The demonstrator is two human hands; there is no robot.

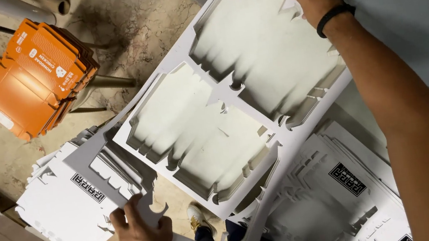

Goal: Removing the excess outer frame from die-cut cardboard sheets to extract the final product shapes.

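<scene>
A person's left hand (143, 238) pinches the near corner of a stack of white die-cut cardboard frames (233, 99), fingers closed over a notched tab, while the right hand (314, 2), a black band at its wrist, clamps the far edge of the same stack, thumb under and fingers over the top. The stack hangs tilted between the two hands, above the cracked concrete floor (142, 20) and the person's own shoe (199, 217).

The risk, by the look of it, lies in the thin webbing: the frames are mostly hole, with two large box-shaped cutouts side by side and only narrow strips around and between them. Held at just two opposite points, the strips could sag, buckle or tear, and the layers could fan apart and slide out of the grip; the lower ones already splay near the left hand. Jagged tabs along the cutouts might also snag on the loose sheets below.

The cardboard looks matte white, stiff but light, its inner edges stepped and notched. White punched-out blanks (67, 209) with a black square mark lie just below the left hand, more scrap sheets (338, 198) lie lower right, and a bundle of orange flat carton blanks (37, 77) sits well apart at upper left.
</scene>
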